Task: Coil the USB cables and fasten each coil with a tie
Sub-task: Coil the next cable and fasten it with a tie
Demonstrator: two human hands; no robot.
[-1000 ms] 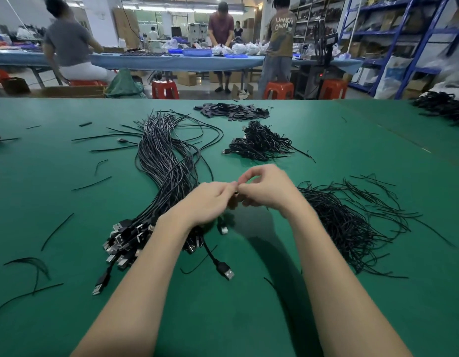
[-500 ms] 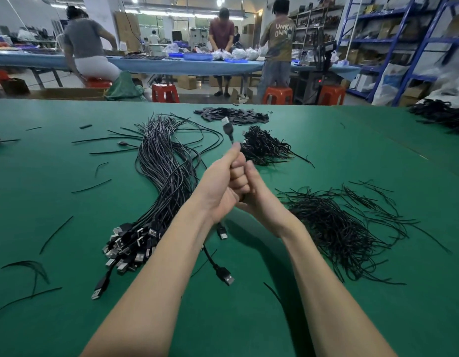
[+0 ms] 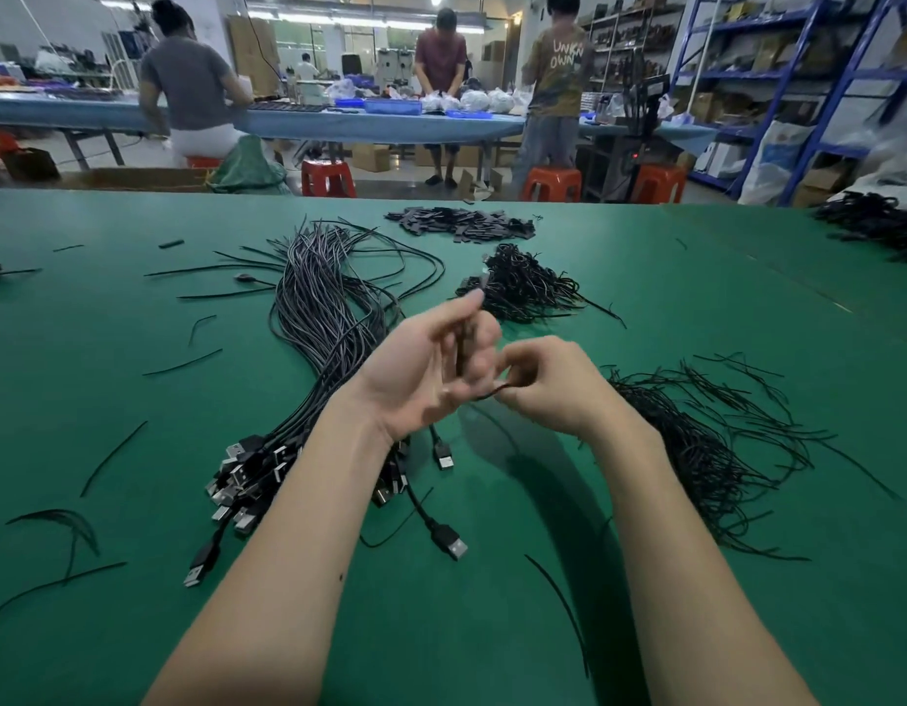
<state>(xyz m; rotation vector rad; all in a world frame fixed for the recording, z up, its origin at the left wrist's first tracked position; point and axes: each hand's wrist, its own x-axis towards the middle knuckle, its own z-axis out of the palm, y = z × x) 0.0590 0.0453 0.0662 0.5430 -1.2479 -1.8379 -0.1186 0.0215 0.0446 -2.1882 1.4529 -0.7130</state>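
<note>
While both forearms reach in from the near edge, the left hand (image 3: 426,369) is raised palm-up above the green counter (image 3: 492,629), its fingers curled around a dark cable (image 3: 461,349) that runs upright through them; motion blur hides the exact grip. Just to its right, the right hand (image 3: 548,389) pinches a thin black tie (image 3: 492,393) between thumb and fingertips, the tie's end reaching toward the left hand's fingers. Near and under the left forearm lies a bundle of USB cables (image 3: 319,318), its plugs (image 3: 242,476) clustered at the near end and the cords fanning away toward the far left. One loose plug (image 3: 454,545) lies nearer, between the two arms. To the right of the right wrist sprawls a heap of loose ties (image 3: 706,450). Stray ties (image 3: 112,456) are scattered over the left part of the counter. Farther off, beyond the hands, sits a pile of coiled cables (image 3: 523,287), and behind it a flat heap of small black pieces (image 3: 461,224). Another dark pile (image 3: 874,221) lies at the far right edge. Past the counter stand red stools (image 3: 326,178), a blue-covered counter (image 3: 339,122) with three people at it, and blue shelving (image 3: 798,84) on the right.
</note>
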